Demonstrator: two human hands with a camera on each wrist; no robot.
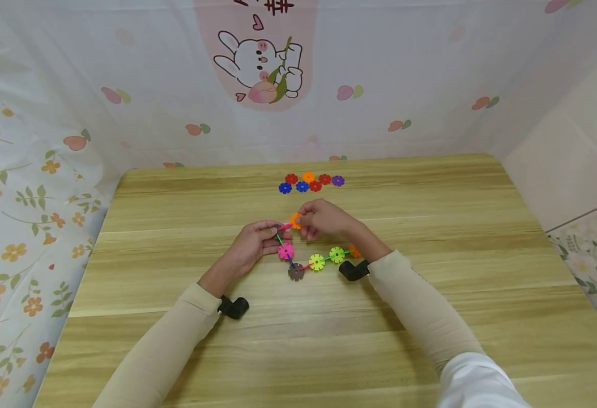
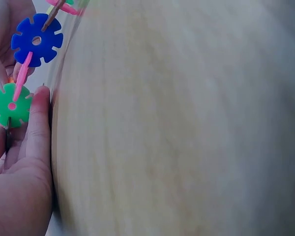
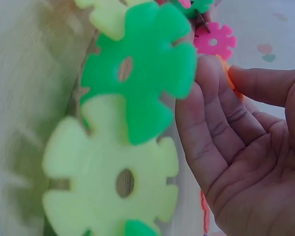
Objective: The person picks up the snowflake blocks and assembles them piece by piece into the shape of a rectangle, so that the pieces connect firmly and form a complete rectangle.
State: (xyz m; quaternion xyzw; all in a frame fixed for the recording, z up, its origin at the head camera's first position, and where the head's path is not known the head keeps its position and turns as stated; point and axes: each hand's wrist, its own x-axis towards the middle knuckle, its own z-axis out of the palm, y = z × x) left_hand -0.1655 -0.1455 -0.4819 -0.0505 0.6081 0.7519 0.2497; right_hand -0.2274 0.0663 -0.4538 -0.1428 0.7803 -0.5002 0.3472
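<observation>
A chain of slotted flower-shaped plastic discs curves between both hands and over the wooden table. The left hand point(image 1: 247, 246) holds its upper left part, with the thumb on a dark brown disc point(image 2: 9, 140) beside a green disc point(image 2: 20, 98). The right hand point(image 1: 329, 218) pinches an orange disc point(image 1: 295, 221) between thumb and fingers. A pink disc point(image 3: 222, 48) is next to that orange one; whether they are joined is hidden. Lower along the chain come another pink disc point(image 1: 285, 251), a blue disc point(image 2: 25, 40), a brown disc point(image 1: 295, 274) and yellow-green discs point(image 1: 316, 265).
Loose red, blue, orange and purple discs point(image 1: 302, 186) lie at the back of the table point(image 1: 201, 198). The chain's far end, an orange disc point(image 1: 355, 253), lies by the right forearm. A patterned cloth point(image 1: 380, 56) hangs behind. Black wrist mounts point(image 1: 234, 307) stick out from both sleeves.
</observation>
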